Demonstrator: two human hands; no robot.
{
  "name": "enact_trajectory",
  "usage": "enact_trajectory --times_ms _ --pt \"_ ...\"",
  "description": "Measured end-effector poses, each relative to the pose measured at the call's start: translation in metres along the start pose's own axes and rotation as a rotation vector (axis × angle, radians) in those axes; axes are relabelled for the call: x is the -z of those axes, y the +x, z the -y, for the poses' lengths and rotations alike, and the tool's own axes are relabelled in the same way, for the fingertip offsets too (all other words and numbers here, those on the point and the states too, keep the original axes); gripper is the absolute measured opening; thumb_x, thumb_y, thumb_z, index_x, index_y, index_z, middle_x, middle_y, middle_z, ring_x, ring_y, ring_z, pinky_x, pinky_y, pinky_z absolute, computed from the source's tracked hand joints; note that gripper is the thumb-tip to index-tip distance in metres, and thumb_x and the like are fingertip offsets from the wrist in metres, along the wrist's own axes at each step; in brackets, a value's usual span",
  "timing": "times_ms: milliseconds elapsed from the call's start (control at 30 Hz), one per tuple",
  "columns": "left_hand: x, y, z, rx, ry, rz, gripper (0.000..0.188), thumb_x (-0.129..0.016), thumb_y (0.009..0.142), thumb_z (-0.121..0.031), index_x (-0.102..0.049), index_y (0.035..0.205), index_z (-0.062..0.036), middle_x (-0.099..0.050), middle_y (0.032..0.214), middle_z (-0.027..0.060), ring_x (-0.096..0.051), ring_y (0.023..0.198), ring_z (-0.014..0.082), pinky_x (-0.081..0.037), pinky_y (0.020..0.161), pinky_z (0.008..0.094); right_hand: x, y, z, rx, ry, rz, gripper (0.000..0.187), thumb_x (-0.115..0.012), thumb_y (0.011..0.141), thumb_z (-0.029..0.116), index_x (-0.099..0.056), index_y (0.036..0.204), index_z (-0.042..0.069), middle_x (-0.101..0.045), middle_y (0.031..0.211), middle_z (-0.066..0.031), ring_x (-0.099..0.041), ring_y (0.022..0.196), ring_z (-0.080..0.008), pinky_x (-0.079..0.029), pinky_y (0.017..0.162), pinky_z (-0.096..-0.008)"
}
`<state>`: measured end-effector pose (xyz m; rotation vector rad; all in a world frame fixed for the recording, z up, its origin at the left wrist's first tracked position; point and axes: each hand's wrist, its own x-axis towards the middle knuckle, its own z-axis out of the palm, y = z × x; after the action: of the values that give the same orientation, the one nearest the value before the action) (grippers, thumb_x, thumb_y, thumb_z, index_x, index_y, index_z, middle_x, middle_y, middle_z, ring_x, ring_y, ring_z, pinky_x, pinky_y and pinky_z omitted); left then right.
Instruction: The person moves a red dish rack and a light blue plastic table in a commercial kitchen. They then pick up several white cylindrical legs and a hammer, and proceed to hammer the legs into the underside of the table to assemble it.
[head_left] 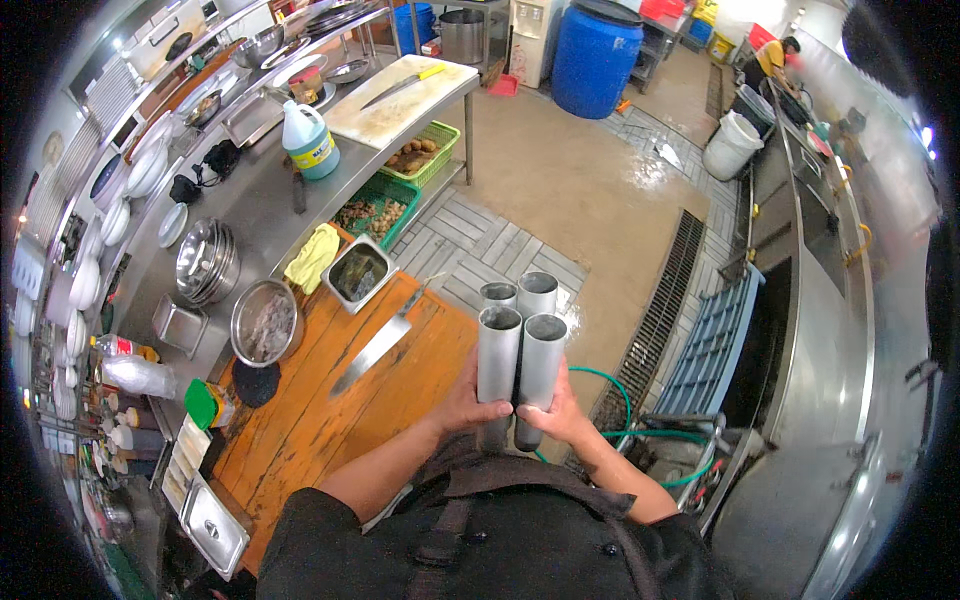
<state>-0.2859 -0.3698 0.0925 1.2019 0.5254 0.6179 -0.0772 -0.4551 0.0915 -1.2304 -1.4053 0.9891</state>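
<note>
I hold a bundle of several tall steel cylinders [519,345] upright in front of my chest, their open tops toward the camera. My left hand [468,402] wraps the bundle's lower left side. My right hand [558,410] cups the lower right side. Just left of my hands lies an orange wooden cutting board [330,415] with a large knife [378,345] flat on it.
A long steel counter [255,215] carries a metal bowl [266,323], stacked lids [205,262], a square tin [358,273], a jug [308,140] and a white cutting board [400,100]. Blue barrel [595,58], floor drain grate [660,310], green hose [640,432]; another person [778,55] works far right.
</note>
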Motion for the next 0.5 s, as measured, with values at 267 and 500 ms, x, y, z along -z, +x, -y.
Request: enact_trajectory --times_ms 267,500 --pt "0.047 0.285 -0.011 -0.105 -0.318 -0.109 0.102 -0.094 0.071 -0.052 -0.047 0.146 -0.0019 -0.064 0.128 0.0102 -0.063 0.122 0.0234 -0.050 0.105 0.0401 0.171 0.193 -0.057 0.014 -0.207 0.086 0.133 -0.087 0.070 0.038 -0.006 0.167 -0.003 -0.018 0.170 -0.0280 -0.019 0.160 -0.0401 -0.019 0.129 -0.0485" --pt "0.116 0.513 -0.104 -0.408 -0.102 -0.188 0.088 -0.087 0.074 -0.037 -0.047 0.145 -0.0046 -0.057 0.132 0.0108 -0.057 0.124 0.0262 -0.049 0.104 0.0451 0.248 0.403 -0.017 0.074 -0.103 0.839 0.110 -0.087 0.075 0.025 -0.027 0.164 0.001 -0.044 0.158 -0.0253 -0.046 0.145 -0.0383 -0.036 0.121 -0.0467"
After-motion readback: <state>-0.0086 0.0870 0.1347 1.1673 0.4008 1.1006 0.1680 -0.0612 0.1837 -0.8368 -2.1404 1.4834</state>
